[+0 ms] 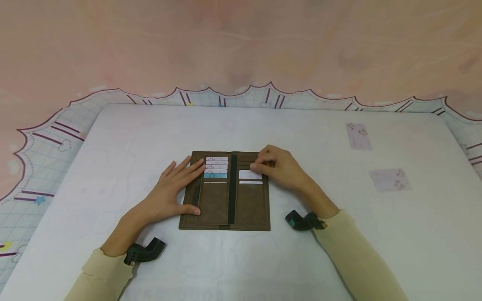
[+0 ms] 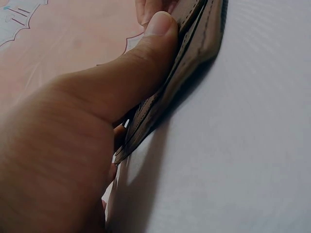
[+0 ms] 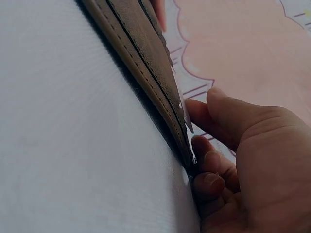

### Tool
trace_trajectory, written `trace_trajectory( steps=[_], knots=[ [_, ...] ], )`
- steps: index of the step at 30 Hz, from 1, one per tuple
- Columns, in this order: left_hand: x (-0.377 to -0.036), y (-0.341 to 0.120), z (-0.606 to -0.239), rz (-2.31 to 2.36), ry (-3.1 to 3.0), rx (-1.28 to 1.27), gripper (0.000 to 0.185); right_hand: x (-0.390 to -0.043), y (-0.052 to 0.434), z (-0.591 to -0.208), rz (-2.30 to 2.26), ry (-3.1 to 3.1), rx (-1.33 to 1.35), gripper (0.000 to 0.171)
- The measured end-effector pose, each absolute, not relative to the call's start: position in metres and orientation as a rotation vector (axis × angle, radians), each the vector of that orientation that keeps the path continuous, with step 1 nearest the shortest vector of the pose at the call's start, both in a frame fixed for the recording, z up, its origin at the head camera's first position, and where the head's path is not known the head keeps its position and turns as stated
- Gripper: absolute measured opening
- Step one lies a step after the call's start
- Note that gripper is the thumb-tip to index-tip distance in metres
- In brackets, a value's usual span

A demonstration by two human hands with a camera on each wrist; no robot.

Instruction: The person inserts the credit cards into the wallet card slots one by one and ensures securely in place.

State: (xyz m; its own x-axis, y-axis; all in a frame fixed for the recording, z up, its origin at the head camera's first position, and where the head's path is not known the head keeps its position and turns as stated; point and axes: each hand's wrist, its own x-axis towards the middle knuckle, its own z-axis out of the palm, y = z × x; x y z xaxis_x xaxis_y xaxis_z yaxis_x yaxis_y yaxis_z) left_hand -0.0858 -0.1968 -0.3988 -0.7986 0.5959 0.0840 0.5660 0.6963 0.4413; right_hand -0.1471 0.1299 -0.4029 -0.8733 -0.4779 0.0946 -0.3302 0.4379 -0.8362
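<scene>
Nearest the camera, 2 cream sleeves (image 1: 354, 255) enter from the lower edge, each with a black wrist mount (image 1: 144, 252). The white table (image 1: 113, 138) carries everything; a patterned cloth (image 1: 45, 138) with a scalloped border lies under and around it.

The brown wallet (image 1: 226, 205) lies opened flat at the table's centre, its card slots facing up, which leaves both halves within reach of the 2 hands. Its left half holds a stack of 5 cards (image 1: 216, 167) tucked in overlapping slots, the lowest one blue-edged.

The left hand (image 1: 169, 192) lies flat on the wallet's left half, fingers straight and spread, thumb along the lower left edge; the left wrist view shows the thumb (image 2: 146, 58) pressing the leather edge. Judged from this, the hand steadies the wallet and keeps it from folding shut.

The right hand (image 1: 280, 167) is at the right half, where its grip is a pinch: thumb and fingertips close on a white card (image 1: 249, 174) sitting partly in an upper slot. The right wrist view shows the curled fingers (image 3: 209, 165) beside the wallet's edge.

2 loose cards (image 1: 389, 179) lie well apart from the wallet, on the table's right side.
</scene>
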Motion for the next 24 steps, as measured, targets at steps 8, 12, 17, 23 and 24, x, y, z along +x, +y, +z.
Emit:
trace_trajectory(
  steps=[8, 12, 17, 23, 24],
  knots=[
    [-0.0860, -0.1973, -0.3991, 0.710, 2.834, 0.981, 0.109, -0.1462, 0.1308, -0.4032, -1.383, 2.510, -0.809, 0.012],
    [-0.0857, -0.1971, -0.3990, 0.708, 2.834, 0.978, 0.110, -0.1463, 0.1310, -0.4022, -1.372, 2.503, -0.853, 0.014],
    [-0.0854, -0.1975, -0.3992, 0.715, 2.837, 0.984, 0.109, -0.1474, 0.1316, -0.4028, -1.363, 2.501, -0.869, 0.013],
    [-0.0853, -0.1972, -0.3995, 0.725, 2.840, 0.994, 0.106, -0.1480, 0.1319, -0.4048, -1.361, 2.490, -0.871, 0.013],
    [-0.0855, -0.1971, -0.3993, 0.725, 2.841, 0.994, 0.106, -0.1478, 0.1318, -0.4052, -1.366, 2.490, -0.870, 0.012]
  ],
)
